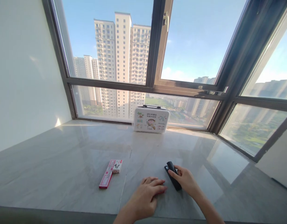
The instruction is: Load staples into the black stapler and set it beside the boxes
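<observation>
On my feed: right hand point(186, 180) has its grip closed on the black stapler point(175, 183), thumb over the top, fingers on the far side. Stapler sits on the pale stone ledge point(71, 174), right of the other hand, with a gap between its two arms at the upper end. Left hand point(145, 197) is palm down just beside it, fingers loosely spread; can't tell if that grip has anything (reddish patch at the fingertips, too unclear to name). To the left, well apart from both hands, I see two flat pink boxes point(105, 179) end to end, plus a small white box point(117, 167) by the far one. White printed case point(145, 128) stands upright at the window.
</observation>
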A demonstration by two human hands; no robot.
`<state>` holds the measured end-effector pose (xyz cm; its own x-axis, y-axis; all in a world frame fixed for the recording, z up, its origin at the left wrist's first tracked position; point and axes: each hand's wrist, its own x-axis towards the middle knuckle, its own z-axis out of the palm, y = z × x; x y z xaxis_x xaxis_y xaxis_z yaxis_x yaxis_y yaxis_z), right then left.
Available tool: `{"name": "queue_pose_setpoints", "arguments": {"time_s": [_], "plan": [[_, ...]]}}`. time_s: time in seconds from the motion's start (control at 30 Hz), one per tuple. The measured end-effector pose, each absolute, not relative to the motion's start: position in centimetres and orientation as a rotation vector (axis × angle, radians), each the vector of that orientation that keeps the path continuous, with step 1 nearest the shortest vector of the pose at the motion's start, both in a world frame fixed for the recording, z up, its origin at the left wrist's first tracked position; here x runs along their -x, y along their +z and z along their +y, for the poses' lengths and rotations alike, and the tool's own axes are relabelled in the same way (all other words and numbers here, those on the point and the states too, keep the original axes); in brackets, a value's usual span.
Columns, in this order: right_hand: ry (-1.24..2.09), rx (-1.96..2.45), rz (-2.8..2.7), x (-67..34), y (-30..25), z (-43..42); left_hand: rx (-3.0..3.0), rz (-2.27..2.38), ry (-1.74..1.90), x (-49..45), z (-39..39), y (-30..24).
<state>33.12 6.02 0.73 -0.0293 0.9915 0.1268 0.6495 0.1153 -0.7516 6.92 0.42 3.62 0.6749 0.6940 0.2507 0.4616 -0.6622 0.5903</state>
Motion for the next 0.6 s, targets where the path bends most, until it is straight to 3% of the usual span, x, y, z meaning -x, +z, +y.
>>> {"name": "queue_pose_setpoints", "arguments": {"time_s": [0.27,0.6], "plan": [[1.337,1.426,-1.411,-31.5,0.0,0.5,-2.32,1.194,0.6,-0.1,0.6,2.6],[1.347,1.242,-1.496,-25.0,-0.4,0.2,-2.294,1.442,0.685,-3.6,1.6,0.9]]}}
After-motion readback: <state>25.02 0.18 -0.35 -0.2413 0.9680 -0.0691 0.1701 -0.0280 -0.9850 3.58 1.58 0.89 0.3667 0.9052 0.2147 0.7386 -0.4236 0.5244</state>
